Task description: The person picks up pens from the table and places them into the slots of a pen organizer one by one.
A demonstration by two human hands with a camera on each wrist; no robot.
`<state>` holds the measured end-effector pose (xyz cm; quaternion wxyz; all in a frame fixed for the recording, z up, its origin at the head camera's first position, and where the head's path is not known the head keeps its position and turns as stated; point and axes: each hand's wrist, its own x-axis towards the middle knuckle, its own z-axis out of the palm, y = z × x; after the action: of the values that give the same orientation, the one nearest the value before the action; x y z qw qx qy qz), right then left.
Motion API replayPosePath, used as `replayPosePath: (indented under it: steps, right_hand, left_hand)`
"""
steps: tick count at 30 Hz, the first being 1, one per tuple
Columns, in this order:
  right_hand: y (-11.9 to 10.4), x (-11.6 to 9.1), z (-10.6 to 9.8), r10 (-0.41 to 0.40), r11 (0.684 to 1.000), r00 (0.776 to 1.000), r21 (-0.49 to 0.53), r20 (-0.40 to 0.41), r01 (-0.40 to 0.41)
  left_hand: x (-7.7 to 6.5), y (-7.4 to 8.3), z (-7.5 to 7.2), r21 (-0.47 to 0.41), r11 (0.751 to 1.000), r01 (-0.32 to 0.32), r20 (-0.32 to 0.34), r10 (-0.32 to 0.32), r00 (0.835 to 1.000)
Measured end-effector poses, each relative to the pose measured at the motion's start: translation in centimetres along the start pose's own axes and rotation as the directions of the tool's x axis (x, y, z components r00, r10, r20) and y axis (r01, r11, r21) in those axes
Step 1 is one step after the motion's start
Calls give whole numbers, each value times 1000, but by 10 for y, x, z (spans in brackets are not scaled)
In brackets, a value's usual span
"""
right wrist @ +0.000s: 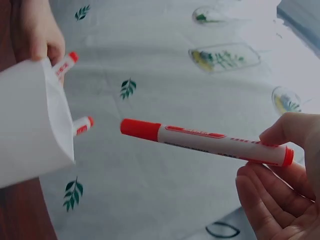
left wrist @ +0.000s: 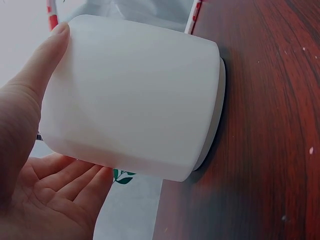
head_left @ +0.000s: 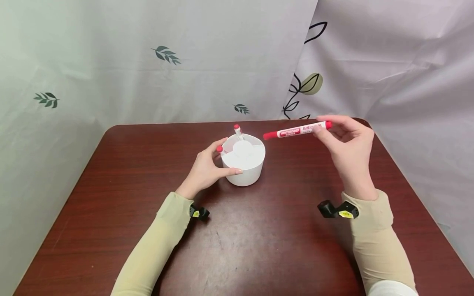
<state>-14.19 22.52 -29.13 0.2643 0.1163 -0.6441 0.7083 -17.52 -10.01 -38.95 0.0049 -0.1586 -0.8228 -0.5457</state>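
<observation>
A round white pen holder [head_left: 245, 177] with inner dividers stands on the table. My left hand [head_left: 203, 168] grips it from the left, thumb along the near rim and fingers round the far side. Two red-capped markers stand in it, one marker [head_left: 238, 132] at the back and another marker [head_left: 221, 150] by the left fingers. To the right, my right hand [head_left: 352, 148] pinches a red and white whiteboard marker [right wrist: 200, 142] near its red end. The marker is held above the table, nearly level, its red cap pointing left toward the holder's rim.
The dark red-brown wooden table [head_left: 289, 246] reaches back to a pale curtain [head_left: 207, 82] with leaf prints. Black wrist cameras sit on both sleeves, the right wrist camera [head_left: 338, 209] close over the tabletop.
</observation>
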Motion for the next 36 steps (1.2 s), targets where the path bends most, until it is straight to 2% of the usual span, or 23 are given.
replayPosePath:
  steps: [7,9,20,26,31,36]
  right_hand:
    - [-3,-7,18,-44,999,997,-8,67,45]
    - [-1,-9,23,-30,1000,997,-1,76,30]
    - [18,-16,39,65,986,982,-160,176,-36]
    - [31,-17,47,112,975,970,-212,215,-65]
    - [29,-18,56,154,956,952,-283,263,-76]
    - [25,-21,63,222,923,930,-370,294,-103]
  left_hand:
    - [0,-1,0,3,1000,-5,-1,5,1000]
    - [0,-1,0,6,1000,-7,-1,7,1000]
    - [0,-2,0,12,1000,-16,-5,16,1000]
    - [0,-2,0,16,1000,-15,-5,15,1000]
    - [0,-2,0,11,1000,-14,-5,14,1000]
    - [1,-2,0,7,1000,-15,-4,16,1000]
